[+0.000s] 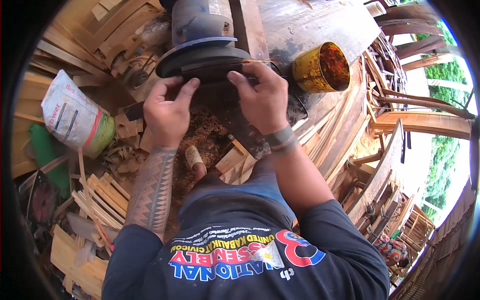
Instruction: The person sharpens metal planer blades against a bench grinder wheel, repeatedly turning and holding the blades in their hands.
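Observation:
My left hand (169,112) and my right hand (264,97) grip a long, dark, flat metal blade (216,71) near its two ends, thumbs on the near side. The blade lies against the grinding wheel (202,54) of a bench grinder (202,22). Fine orange sparks (259,61) streak out beside my right fingers. Exact contact between blade and wheel is hidden by the blade and my fingers.
A yellow can (305,72) with reddish-brown insides stands right of the grinder on a worn board. Left are a white sack (75,112) and stacked wood strips (102,200). Shavings cover the floor. Timber lines the right side, where another person (390,250) is low down.

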A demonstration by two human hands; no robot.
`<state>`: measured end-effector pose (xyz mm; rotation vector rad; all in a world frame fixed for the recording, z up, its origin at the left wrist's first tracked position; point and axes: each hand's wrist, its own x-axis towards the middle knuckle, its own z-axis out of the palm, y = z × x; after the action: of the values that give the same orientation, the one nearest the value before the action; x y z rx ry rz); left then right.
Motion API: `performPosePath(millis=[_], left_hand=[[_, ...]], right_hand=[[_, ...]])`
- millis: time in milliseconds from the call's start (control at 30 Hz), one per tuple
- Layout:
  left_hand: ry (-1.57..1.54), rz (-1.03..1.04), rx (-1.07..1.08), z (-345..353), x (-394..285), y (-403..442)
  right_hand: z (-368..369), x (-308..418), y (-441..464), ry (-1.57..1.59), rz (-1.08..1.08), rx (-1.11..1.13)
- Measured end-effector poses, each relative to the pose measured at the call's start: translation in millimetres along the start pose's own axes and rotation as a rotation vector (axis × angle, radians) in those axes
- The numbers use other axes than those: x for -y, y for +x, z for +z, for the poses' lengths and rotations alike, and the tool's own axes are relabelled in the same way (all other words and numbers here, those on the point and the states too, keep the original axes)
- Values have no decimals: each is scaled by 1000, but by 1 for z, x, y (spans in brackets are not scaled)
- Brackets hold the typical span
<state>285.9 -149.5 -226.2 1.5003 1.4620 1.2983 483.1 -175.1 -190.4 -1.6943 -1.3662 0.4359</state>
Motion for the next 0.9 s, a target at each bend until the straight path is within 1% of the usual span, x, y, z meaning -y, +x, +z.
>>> performPosePath(millis=[33,133,233,367,467,600,700,900], left_hand=[[-62,-23,0,5,1,-1],[-83,-56,38,14,-6,-2],[-45,-20,46,20,-14,-3],[-20,-17,73,30,-17,-4],[-33,36,46,40,-15,-5],[-48,115,28,51,-20,-5],[-105,101,91,58,-20,-5],[-97,63,94,58,-21,-5]], right_hand=[[-4,0,1,0,32,9],[-9,-12,2,-4,6,-26],[-16,-15,2,25,90,-18],[-26,-14,4,26,68,-52],[-31,-29,6,50,76,-66],[-40,-30,7,57,68,-100],[-43,-42,9,94,55,-120],[-45,-46,10,93,61,-117]])
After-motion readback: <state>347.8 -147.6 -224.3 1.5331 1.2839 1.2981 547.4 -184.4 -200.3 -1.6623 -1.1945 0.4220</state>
